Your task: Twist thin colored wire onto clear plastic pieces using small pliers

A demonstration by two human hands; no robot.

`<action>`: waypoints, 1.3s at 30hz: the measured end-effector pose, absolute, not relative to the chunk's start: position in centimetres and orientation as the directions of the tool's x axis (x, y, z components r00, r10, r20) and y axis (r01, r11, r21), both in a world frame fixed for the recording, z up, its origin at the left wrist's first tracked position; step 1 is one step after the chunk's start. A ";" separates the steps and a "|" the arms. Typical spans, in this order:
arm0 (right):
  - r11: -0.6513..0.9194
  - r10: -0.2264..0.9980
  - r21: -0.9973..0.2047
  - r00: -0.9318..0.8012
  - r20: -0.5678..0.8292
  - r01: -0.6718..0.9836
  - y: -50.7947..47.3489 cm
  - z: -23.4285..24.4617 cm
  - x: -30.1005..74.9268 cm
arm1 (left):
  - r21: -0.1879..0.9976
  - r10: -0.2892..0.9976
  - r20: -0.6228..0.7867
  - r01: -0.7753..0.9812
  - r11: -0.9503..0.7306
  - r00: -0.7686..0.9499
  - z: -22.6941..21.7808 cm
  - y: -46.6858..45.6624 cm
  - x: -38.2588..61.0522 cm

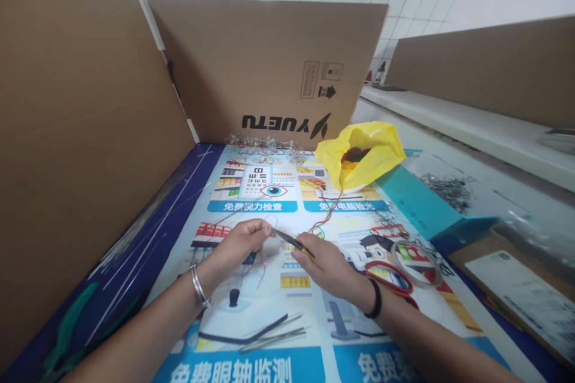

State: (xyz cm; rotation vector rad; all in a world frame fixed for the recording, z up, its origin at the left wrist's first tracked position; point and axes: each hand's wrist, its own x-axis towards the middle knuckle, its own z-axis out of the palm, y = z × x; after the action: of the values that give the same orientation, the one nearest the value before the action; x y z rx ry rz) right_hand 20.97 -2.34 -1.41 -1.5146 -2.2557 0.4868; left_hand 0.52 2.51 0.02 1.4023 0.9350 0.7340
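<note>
My left hand (249, 238), a silver bangle on its wrist, is closed in a pinch over the middle of the printed sheet. Thin wire (263, 272) hangs and curls around its fingertips. My right hand (327, 263) is wrapped around a pair of pliers (287, 238) with dark, slender jaws and a yellow-marked handle. The plier tips meet the pinched left fingertips; the exact point of contact is too small to make out. Beyond my right hand, twisted coloured cords (331, 210) run down from a yellow plastic bag (384, 152).
Red-handled scissors (390, 280) and a wire coil (420, 263) lie right of my right hand. Cut wire lengths (278, 336) lie in front. Teal-handled pliers (72, 323) lie at the left. Tangled wire pieces (265, 146) sit by the back cardboard panel (260, 66). A teal box (420, 197) stands right.
</note>
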 end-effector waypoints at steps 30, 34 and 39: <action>0.403 0.913 -0.472 -0.383 0.144 0.784 -2.4 -1.5 21.1 | 0.990 0.844 -0.128 0.023 0.136 0.521 -0.1 2.4 0.5; 0.359 0.931 -0.498 -0.339 0.134 0.789 -2.3 -1.5 21.2 | 0.996 0.877 -0.091 0.035 0.084 0.471 -0.1 2.4 0.6; 0.320 0.946 -0.510 -0.302 0.120 0.798 -2.0 -1.3 21.4 | 0.999 0.913 -0.023 -0.016 0.033 0.406 -0.2 2.6 0.5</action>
State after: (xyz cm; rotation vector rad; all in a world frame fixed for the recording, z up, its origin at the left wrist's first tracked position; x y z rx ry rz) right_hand 21.38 -1.99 -1.35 -1.5465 -2.1936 0.5045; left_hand 0.52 2.62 -0.17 1.3415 0.8942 0.8877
